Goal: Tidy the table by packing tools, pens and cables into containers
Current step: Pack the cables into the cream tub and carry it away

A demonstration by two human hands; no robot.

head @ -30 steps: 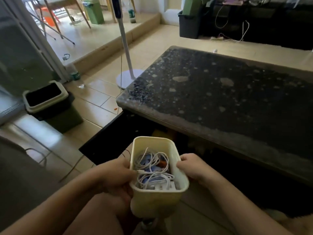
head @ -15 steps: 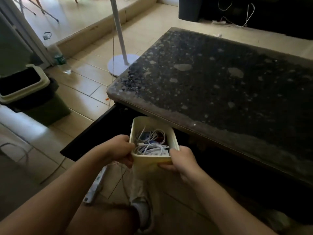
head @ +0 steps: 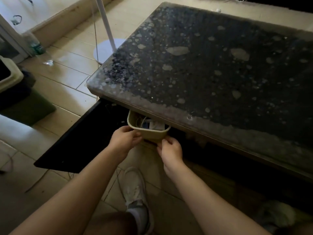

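A cream plastic container (head: 153, 134) holding white cables (head: 144, 120) sits half under the front edge of the dark speckled table (head: 211, 68), over a black open drawer (head: 81, 138). My left hand (head: 124, 138) grips the container's near left wall. My right hand (head: 170, 148) holds its near right corner from below. The table top hides the container's far half.
A green bin with a cream rim (head: 15, 92) stands on the tiled floor at the left. A white stand with a round base (head: 108, 48) rises beyond the table's left corner. A plastic bottle (head: 34, 45) stands by the wall. My white shoe (head: 137, 192) is below.
Both hands have pushed the container forward and down, from in front of me to partly under the table edge. The cables are now mostly hidden by the table top.
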